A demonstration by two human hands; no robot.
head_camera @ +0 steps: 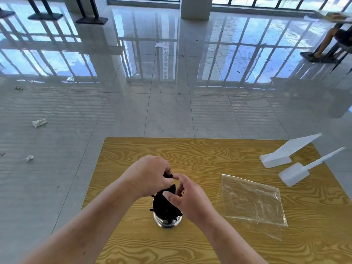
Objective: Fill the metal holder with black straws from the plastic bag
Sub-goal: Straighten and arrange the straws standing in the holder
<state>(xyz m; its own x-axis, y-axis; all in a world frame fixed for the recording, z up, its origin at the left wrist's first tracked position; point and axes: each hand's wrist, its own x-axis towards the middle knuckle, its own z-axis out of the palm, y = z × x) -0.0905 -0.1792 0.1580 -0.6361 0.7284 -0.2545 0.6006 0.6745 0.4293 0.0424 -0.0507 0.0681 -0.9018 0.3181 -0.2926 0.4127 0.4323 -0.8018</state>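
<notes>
Since straws are light, thin and springy, I judge the bundle of black straws (165, 201) will splay and slide the instant pressure comes off, so I would grip around the upper part of the bunch, where both hands can squeeze it together, rather than pinch single ends. My left hand (150, 177) is curled over the top of the bunch with its fingers closed on the dark straw tips; my right hand (187, 197) is half closed against the bundle's near side, thumb pressing the black mass, though I cannot tell whether it truly grips or only steadies. Below them the metal holder (167, 222) stands upright on the desk (209, 151), toward the near left of its middle, and only its shiny lower part shows. A few straw ends poke out sideways near the rim, so the bunch looks uneven. That holder seems small and smooth, and I judge it could tip or skid if I push off-centre. Lying flat to the right, well apart from the holder, the plastic bag (251, 201) looks empty, but its clear film and glare make me unsure. How deep the straws sit is hidden by my hands, and the holder's rim is covered. Two white plastic pieces (285, 155) rest at the far right corner.
</notes>
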